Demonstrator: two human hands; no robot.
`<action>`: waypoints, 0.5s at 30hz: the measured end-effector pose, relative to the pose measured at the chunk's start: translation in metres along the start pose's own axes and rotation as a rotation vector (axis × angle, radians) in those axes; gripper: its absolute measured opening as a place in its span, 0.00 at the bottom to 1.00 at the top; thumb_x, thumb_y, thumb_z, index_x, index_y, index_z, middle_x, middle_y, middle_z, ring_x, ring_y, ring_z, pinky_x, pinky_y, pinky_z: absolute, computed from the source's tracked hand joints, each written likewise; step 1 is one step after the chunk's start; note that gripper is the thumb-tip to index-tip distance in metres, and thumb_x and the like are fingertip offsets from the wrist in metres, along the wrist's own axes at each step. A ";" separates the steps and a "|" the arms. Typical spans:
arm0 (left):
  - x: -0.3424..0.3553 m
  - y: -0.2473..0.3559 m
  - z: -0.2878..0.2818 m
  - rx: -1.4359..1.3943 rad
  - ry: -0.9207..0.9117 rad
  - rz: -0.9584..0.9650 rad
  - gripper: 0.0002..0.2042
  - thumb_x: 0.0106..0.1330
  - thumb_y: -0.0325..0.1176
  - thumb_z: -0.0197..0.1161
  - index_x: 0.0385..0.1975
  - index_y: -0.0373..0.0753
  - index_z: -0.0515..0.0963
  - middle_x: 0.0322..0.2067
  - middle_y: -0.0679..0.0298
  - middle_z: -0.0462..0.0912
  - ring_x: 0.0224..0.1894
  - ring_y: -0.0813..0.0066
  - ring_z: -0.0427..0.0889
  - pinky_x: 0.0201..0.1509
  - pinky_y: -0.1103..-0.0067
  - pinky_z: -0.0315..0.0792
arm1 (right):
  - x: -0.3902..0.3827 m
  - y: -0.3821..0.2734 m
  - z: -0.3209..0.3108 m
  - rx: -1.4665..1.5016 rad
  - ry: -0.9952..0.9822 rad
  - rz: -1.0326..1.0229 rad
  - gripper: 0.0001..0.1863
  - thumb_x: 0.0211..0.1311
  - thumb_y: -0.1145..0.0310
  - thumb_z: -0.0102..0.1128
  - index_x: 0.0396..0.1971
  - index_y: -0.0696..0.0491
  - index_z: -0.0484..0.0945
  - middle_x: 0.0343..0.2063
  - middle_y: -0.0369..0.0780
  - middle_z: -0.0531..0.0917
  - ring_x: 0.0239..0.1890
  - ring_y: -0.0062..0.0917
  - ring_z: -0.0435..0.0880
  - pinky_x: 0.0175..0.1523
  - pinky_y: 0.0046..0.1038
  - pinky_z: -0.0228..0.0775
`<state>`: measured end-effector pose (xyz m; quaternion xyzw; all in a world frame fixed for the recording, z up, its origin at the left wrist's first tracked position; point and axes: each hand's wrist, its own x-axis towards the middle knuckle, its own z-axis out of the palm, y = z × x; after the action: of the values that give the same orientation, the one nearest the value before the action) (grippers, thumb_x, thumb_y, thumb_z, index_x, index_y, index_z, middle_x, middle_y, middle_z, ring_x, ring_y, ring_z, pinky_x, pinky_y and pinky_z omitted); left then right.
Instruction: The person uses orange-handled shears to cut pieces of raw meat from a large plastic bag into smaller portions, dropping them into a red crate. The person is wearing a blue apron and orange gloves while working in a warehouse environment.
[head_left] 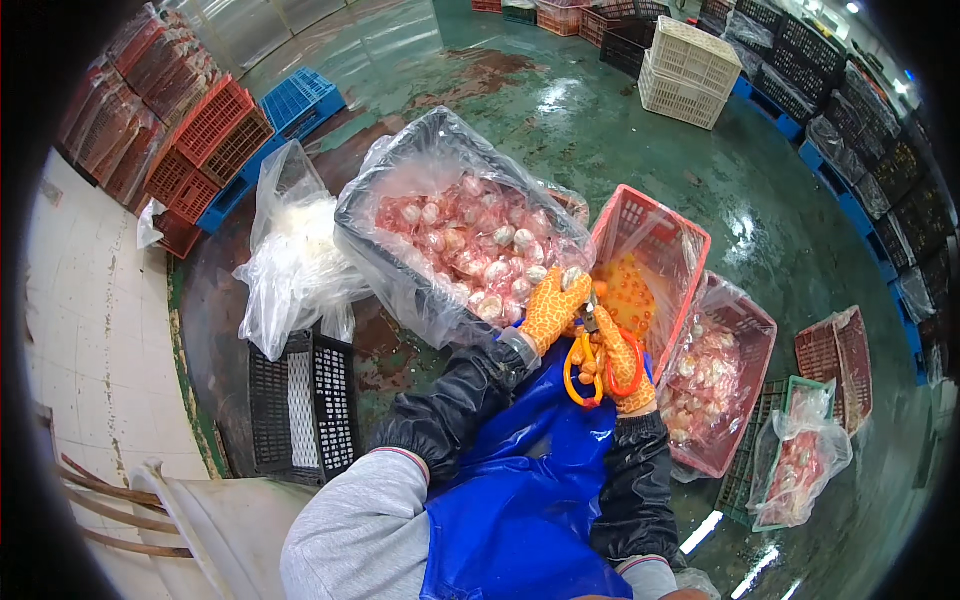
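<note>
My left hand (553,312), in an orange spotted glove, pinches a small whitish rounded piece (572,277) at the near right corner of a plastic-lined dark crate (400,290). That crate holds many wet, reddish pieces (470,235) with pale, egg-like lumps. My right hand (618,362), gloved alike, is closed round scissors with large orange and red loop handles (583,372). Their metal blades (590,318) lie close to my left fingers. Just beyond my right hand stands a red lined crate (672,208) with round orange yolk-like balls (625,290) in orange liquid.
On the right, another red crate (765,345) holds more pale reddish pieces, beside a green crate (765,480). Left are clear plastic bags (300,235) and a black crate (270,420). Stacked crates (690,70) line the wet green floor's edges.
</note>
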<state>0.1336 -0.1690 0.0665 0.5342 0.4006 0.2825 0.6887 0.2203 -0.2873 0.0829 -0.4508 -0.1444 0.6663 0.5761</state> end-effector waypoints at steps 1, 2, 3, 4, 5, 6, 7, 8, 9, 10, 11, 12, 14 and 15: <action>-0.001 0.003 0.001 0.009 -0.001 -0.050 0.15 0.61 0.41 0.56 0.40 0.37 0.67 0.28 0.61 0.75 0.27 0.75 0.77 0.18 0.79 0.72 | -0.003 -0.002 0.003 -0.037 0.029 -0.014 0.24 0.61 0.46 0.44 0.34 0.55 0.73 0.18 0.39 0.76 0.13 0.19 0.71 0.16 0.17 0.65; -0.003 0.007 -0.002 0.017 0.008 -0.098 0.16 0.61 0.42 0.56 0.40 0.37 0.67 0.28 0.60 0.76 0.27 0.75 0.77 0.18 0.79 0.72 | -0.006 -0.005 0.007 -0.077 0.050 -0.024 0.24 0.62 0.46 0.44 0.34 0.55 0.73 0.18 0.39 0.76 0.13 0.18 0.71 0.16 0.17 0.65; 0.000 0.002 -0.001 0.012 0.008 -0.076 0.16 0.61 0.42 0.56 0.40 0.37 0.67 0.25 0.61 0.75 0.23 0.75 0.75 0.18 0.79 0.71 | -0.009 -0.007 0.011 -0.115 0.089 -0.025 0.23 0.62 0.46 0.44 0.34 0.54 0.73 0.18 0.38 0.76 0.13 0.18 0.71 0.17 0.17 0.65; 0.006 -0.008 0.002 0.007 0.010 -0.054 0.16 0.61 0.42 0.56 0.39 0.37 0.66 0.22 0.62 0.74 0.19 0.76 0.73 0.17 0.79 0.70 | -0.013 -0.009 0.015 -0.155 0.127 -0.025 0.23 0.62 0.47 0.45 0.33 0.54 0.73 0.18 0.38 0.77 0.13 0.18 0.70 0.17 0.17 0.66; 0.010 -0.013 0.002 0.003 0.011 -0.031 0.16 0.61 0.43 0.57 0.38 0.38 0.66 0.19 0.63 0.72 0.15 0.76 0.71 0.16 0.79 0.69 | -0.015 -0.011 0.016 -0.194 0.165 -0.029 0.23 0.61 0.47 0.45 0.33 0.54 0.73 0.18 0.38 0.77 0.13 0.18 0.70 0.18 0.16 0.66; -0.002 0.005 0.002 -0.034 -0.066 0.005 0.15 0.61 0.41 0.57 0.39 0.38 0.66 0.23 0.63 0.73 0.20 0.77 0.72 0.22 0.80 0.69 | -0.018 -0.010 0.015 -0.227 0.168 -0.111 0.23 0.61 0.47 0.46 0.33 0.55 0.72 0.17 0.37 0.76 0.12 0.17 0.69 0.18 0.16 0.65; 0.012 -0.022 0.005 0.180 0.106 0.337 0.14 0.62 0.40 0.57 0.41 0.39 0.66 0.28 0.64 0.72 0.29 0.78 0.72 0.31 0.81 0.70 | -0.027 -0.011 0.013 -0.135 0.136 -0.177 0.23 0.63 0.51 0.45 0.39 0.58 0.71 0.20 0.38 0.76 0.17 0.17 0.70 0.20 0.15 0.65; 0.008 -0.012 0.006 0.092 0.088 0.344 0.15 0.62 0.39 0.57 0.42 0.38 0.66 0.31 0.64 0.73 0.33 0.79 0.72 0.35 0.81 0.69 | -0.030 -0.006 0.003 0.011 0.061 -0.333 0.22 0.63 0.54 0.46 0.43 0.60 0.69 0.22 0.39 0.75 0.20 0.18 0.71 0.23 0.17 0.66; 0.002 0.003 0.006 0.004 0.074 0.350 0.16 0.62 0.38 0.57 0.44 0.38 0.66 0.34 0.65 0.73 0.37 0.79 0.72 0.40 0.82 0.69 | -0.031 0.003 -0.009 0.161 -0.015 -0.480 0.23 0.63 0.57 0.47 0.47 0.61 0.67 0.25 0.40 0.75 0.24 0.19 0.72 0.26 0.19 0.68; -0.002 0.013 -0.003 0.034 0.079 0.408 0.21 0.60 0.40 0.59 0.48 0.36 0.65 0.37 0.60 0.74 0.41 0.72 0.73 0.45 0.76 0.69 | -0.030 0.014 -0.021 0.306 0.069 -0.550 0.23 0.62 0.60 0.48 0.50 0.61 0.65 0.28 0.41 0.76 0.27 0.21 0.73 0.31 0.22 0.69; 0.004 0.010 -0.019 0.306 0.207 0.519 0.23 0.58 0.42 0.59 0.49 0.35 0.64 0.39 0.57 0.74 0.44 0.68 0.72 0.47 0.74 0.67 | -0.028 0.022 -0.028 0.455 0.147 -0.612 0.24 0.61 0.64 0.50 0.53 0.60 0.62 0.31 0.42 0.76 0.30 0.23 0.74 0.37 0.25 0.71; 0.013 0.004 -0.035 0.584 0.323 0.618 0.26 0.57 0.43 0.60 0.51 0.35 0.63 0.42 0.54 0.73 0.46 0.65 0.71 0.50 0.72 0.66 | -0.032 0.020 -0.027 0.461 0.245 -0.599 0.23 0.59 0.68 0.51 0.54 0.60 0.62 0.34 0.44 0.77 0.32 0.27 0.76 0.42 0.31 0.71; 0.025 0.020 -0.068 0.809 0.257 0.526 0.34 0.53 0.49 0.60 0.54 0.33 0.60 0.49 0.46 0.67 0.54 0.54 0.65 0.57 0.65 0.59 | -0.035 0.034 -0.054 0.485 0.189 -0.580 0.22 0.59 0.71 0.51 0.53 0.59 0.62 0.38 0.46 0.77 0.37 0.30 0.77 0.48 0.34 0.71; 0.034 0.024 -0.092 1.041 0.304 0.586 0.34 0.52 0.48 0.59 0.55 0.32 0.60 0.49 0.47 0.67 0.54 0.52 0.65 0.56 0.64 0.60 | -0.036 0.036 -0.058 0.493 0.155 -0.549 0.22 0.59 0.71 0.50 0.53 0.59 0.63 0.39 0.46 0.77 0.38 0.30 0.77 0.50 0.35 0.70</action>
<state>0.0738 -0.0879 0.0711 0.8420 0.4163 0.3002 0.1664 0.2390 -0.3487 0.0409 -0.2920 -0.0513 0.4657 0.8338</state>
